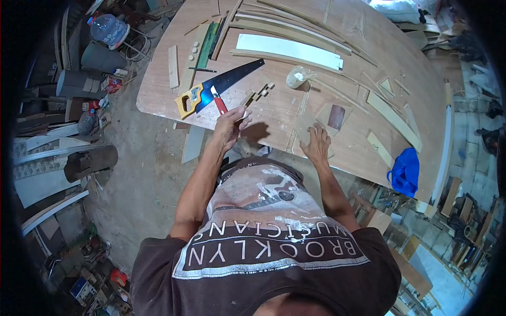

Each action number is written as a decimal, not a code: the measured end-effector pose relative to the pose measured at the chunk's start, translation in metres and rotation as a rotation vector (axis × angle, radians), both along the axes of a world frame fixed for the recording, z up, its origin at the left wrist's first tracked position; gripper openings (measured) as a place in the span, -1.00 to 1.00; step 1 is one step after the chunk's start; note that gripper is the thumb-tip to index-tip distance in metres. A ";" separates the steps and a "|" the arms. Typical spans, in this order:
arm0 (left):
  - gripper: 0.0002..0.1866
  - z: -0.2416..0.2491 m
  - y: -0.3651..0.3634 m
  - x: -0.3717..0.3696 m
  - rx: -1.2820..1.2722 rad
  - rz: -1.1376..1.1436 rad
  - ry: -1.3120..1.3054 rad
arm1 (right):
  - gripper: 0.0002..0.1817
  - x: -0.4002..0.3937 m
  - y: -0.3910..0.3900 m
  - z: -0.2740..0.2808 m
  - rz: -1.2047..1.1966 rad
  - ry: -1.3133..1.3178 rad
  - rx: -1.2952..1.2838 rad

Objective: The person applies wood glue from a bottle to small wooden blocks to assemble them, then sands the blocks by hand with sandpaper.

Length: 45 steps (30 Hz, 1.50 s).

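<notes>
Cluttered workshop all round, darkening at the edges, with a broad wooden counter (153,94) across the upper middle. At far left, off the counter, a big clear bottle (109,30) near a grey bucket (100,59), then bare concrete floor (134,152). Moving right, onto the counter: a short board (173,67), then a saw (232,78) with a yellow handle, slanting up to the right; behind it, a pencil (202,69) and a green strip (210,46).

Just in front of the saw, at the counter's near edge, left hand (230,128) with fingers curled and drawn close together. Meeting those fingers, a red tool (219,104) with a pale tip, pointing up and left; cannot tell whether firmly gripped. Just beyond the same fingertips, a small strip (258,96) bearing little pale blocks; cannot tell whether held or lying behind.

Farther right, a white board (287,49) towards the back and a jar (298,78) nearer. Below the jar, right hand (318,143), palm down, fingers spread apart and closed on nothing, touching a thin pale piece (304,125) lying flat. Just beside it, brown sandpaper (336,117). Then a long pale board (392,120) and, at the near right edge, a crumpled blue bag (406,171).
</notes>
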<state>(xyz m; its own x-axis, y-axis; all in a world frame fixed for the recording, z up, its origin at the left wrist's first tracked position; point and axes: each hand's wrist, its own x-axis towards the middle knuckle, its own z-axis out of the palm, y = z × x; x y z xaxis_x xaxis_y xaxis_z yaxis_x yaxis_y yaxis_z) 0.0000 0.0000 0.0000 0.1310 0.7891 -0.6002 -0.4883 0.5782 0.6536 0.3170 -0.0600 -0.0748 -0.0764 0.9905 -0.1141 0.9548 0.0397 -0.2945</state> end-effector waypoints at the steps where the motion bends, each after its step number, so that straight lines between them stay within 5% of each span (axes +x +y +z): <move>1: -0.62 0.009 -0.001 0.000 -0.014 0.046 -0.091 | -0.39 -0.007 -0.004 0.000 0.006 0.010 0.026; 9: -0.67 0.000 0.019 0.005 0.185 0.047 -0.544 | -0.40 -0.013 0.001 0.008 0.028 -0.057 0.125; 15: -0.63 0.020 0.037 0.008 0.186 -0.036 -0.767 | -0.39 0.000 0.072 0.002 -0.171 0.304 0.354; 17: -0.63 0.022 0.043 0.010 0.198 -0.070 -0.768 | -0.37 0.003 0.111 0.013 -0.473 0.608 0.256; 21: -0.64 0.031 0.057 0.019 0.268 -0.146 -0.729 | -0.37 0.001 0.168 0.042 -0.489 0.629 0.131; 25: -0.65 0.025 0.066 0.020 0.219 -0.158 -0.723 | -0.59 -0.003 0.199 0.020 -0.329 0.635 0.107; 29: -0.74 0.024 0.074 0.029 0.127 -0.081 -0.417 | -0.78 -0.008 0.202 0.029 -0.148 0.584 0.200; 37: -0.93 -0.004 0.091 0.049 0.014 0.001 -0.181 | -0.81 0.009 0.201 0.057 -0.135 0.520 0.437; 40: -0.91 0.008 0.099 0.064 -0.037 0.036 -0.256 | -0.71 0.015 0.186 0.086 -0.456 0.930 -0.005; 45: -0.87 -0.004 0.107 0.075 -0.039 -0.034 -0.303 | -0.79 0.002 0.148 0.115 -0.390 1.252 -0.106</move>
<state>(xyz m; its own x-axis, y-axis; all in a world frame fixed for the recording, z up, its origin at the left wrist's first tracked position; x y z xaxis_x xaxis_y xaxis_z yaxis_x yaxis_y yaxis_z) 0.0754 0.1068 -0.0036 0.3342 0.7585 -0.5594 -0.6379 0.6190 0.4582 0.3195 0.0880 0.0405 0.1008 0.9620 -0.2540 -0.0214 -0.2531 -0.9672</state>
